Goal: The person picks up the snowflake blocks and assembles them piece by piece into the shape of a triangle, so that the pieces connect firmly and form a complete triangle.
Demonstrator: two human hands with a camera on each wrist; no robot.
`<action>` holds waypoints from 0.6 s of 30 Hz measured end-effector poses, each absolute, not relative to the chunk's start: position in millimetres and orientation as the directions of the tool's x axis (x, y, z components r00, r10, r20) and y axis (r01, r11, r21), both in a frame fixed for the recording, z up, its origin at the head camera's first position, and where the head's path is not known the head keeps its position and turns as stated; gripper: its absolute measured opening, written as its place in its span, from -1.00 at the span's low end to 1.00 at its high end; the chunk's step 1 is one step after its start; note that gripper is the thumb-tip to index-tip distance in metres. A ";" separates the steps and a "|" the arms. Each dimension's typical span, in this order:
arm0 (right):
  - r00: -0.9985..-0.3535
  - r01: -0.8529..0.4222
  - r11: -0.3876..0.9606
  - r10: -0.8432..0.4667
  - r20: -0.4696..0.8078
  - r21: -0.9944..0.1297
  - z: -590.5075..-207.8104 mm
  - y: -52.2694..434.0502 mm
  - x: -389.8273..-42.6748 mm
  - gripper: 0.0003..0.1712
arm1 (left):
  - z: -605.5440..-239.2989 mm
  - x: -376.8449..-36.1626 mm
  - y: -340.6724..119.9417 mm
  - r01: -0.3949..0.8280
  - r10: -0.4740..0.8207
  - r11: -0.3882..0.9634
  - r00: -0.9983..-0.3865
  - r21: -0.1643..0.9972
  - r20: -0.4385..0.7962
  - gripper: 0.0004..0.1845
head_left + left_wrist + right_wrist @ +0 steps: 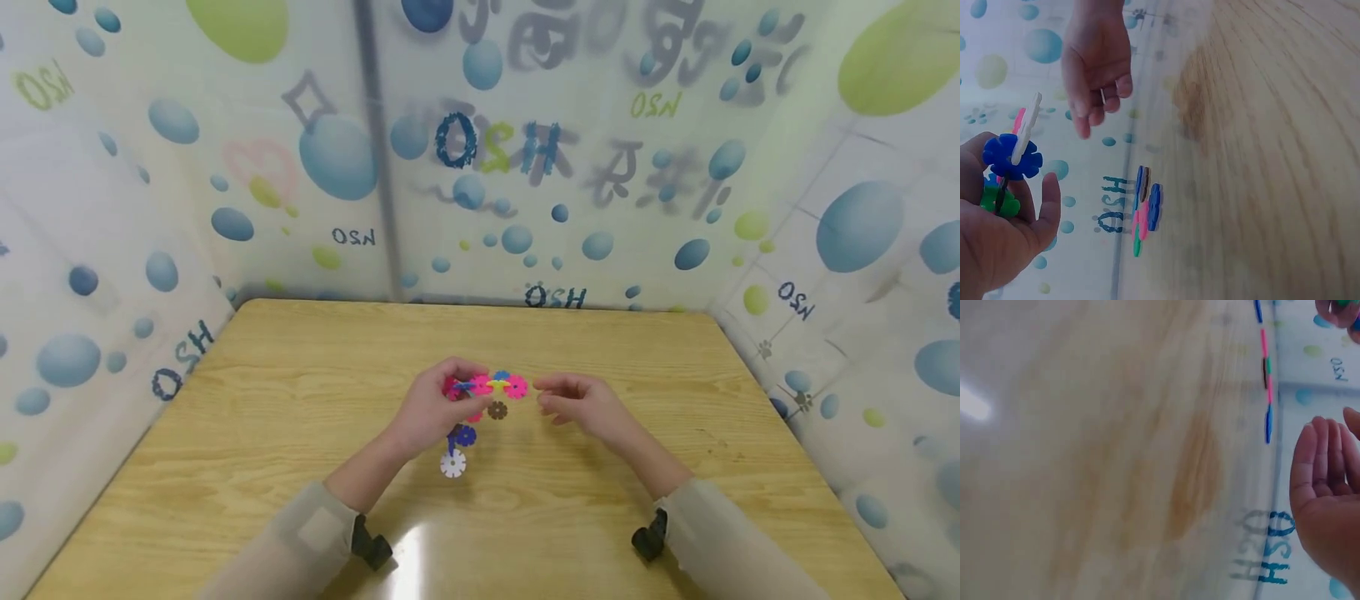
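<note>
Snowflake-disc chain [491,386], pink, yellow and blue, sits at the centre of the head view above a wooden table [262,417] that fills the lower frame, the left hand [435,408] pinching its left end with curled fingers; just right of it the right hand [581,404] hovers empty, fingers loosely bent; below, loose discs [459,446] lie on the tabletop, a white one lowest
</note>
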State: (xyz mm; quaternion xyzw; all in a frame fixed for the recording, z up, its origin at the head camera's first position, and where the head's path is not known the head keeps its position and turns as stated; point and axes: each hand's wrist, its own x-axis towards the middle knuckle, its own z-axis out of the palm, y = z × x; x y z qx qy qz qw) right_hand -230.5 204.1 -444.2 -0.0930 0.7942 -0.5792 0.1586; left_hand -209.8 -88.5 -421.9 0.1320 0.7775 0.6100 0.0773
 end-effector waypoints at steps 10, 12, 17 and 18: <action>-0.923 0.043 0.491 -0.313 -0.222 -0.870 -454.3 199.5 -265.9 -0.62 | -422.0 -209.6 -87.2 0.113 0.295 0.239 -0.955 0.964 0.039 -0.58; -0.919 0.046 0.510 -0.315 -0.236 -0.859 -454.7 197.6 -270.3 -0.62 | -421.9 -209.3 -86.9 0.106 0.301 0.232 -0.953 0.967 0.032 -0.58; -0.905 0.016 0.580 -0.337 -0.258 -0.815 -456.0 195.0 -278.6 -0.62 | -422.1 -209.5 -86.1 0.082 0.317 0.211 -0.948 0.974 0.012 -0.57; -0.902 0.008 0.593 -0.343 -0.261 -0.805 -456.1 194.5 -279.5 -0.62 | -422.1 -209.5 -85.9 0.079 0.319 0.208 -0.948 0.975 0.009 -0.57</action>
